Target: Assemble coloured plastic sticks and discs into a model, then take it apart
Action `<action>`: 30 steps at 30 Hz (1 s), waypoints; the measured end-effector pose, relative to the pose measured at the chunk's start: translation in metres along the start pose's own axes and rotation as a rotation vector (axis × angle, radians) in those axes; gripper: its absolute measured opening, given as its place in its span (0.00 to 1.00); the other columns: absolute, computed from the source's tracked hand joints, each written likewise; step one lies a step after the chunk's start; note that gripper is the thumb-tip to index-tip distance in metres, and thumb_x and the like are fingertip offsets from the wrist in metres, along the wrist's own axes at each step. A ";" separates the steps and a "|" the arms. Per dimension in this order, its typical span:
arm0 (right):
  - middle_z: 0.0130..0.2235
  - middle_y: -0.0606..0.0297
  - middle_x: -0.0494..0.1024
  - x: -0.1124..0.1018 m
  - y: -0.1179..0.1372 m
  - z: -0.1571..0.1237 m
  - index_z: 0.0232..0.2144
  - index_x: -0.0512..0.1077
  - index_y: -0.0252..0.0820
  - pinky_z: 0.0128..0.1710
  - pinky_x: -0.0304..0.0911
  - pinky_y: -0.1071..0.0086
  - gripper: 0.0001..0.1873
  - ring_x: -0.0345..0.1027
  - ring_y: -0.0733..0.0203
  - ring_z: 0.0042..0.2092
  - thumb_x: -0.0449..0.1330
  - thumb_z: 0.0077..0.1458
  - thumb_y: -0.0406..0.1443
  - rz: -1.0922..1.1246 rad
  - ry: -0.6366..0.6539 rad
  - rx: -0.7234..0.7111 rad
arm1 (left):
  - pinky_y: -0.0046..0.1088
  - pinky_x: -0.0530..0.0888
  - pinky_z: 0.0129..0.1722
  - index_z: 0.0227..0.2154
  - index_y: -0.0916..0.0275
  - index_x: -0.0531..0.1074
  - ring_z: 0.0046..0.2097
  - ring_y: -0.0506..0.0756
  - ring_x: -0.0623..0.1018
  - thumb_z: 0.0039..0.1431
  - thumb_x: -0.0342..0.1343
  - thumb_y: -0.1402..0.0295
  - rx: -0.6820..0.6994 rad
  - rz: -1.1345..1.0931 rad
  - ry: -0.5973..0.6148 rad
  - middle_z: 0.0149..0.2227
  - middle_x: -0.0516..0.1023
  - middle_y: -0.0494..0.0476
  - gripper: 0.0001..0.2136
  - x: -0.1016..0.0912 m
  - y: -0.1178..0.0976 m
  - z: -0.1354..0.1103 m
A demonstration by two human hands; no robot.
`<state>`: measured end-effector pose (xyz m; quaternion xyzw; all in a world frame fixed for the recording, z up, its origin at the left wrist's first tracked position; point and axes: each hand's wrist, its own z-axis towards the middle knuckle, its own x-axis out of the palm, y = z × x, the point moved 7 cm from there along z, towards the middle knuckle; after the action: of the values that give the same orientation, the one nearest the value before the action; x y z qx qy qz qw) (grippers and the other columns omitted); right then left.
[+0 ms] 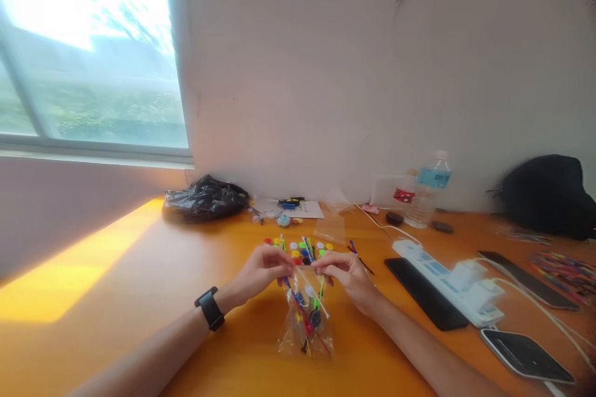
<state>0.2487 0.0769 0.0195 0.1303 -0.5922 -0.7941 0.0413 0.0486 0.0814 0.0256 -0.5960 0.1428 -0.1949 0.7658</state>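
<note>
Before me, a clear plastic bag hangs upright just over the table. My left hand pinches its top edge on one side, and my right hand pinches the other. Coloured thin strips that look like cable ties and several round pieces, one of them dark, show through the plastic. A white strip slants across the bag; whether it lies inside or in front I cannot tell. Behind my fingers, red, yellow, white and green round caps lie in rows, with some strips among them.
A white power strip with plugs and cables lies to the right, beside dark phones. Plastic bottles and a black bag stand near the wall. Back left is a black plastic bag; paper lies near it.
</note>
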 end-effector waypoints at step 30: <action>0.29 0.68 0.78 0.011 -0.014 -0.004 0.41 0.75 0.42 0.27 0.65 0.70 0.21 0.69 0.64 0.25 0.64 0.60 0.53 0.012 0.204 0.213 | 0.29 0.74 0.37 0.40 0.65 0.80 0.35 0.54 0.78 0.65 0.59 0.63 0.177 0.292 -0.056 0.36 0.83 0.59 0.10 0.001 -0.008 -0.005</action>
<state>0.2399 0.0748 0.0029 0.2103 -0.6668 -0.7091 0.0919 0.0461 0.0754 0.0319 -0.5045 0.1888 -0.0763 0.8391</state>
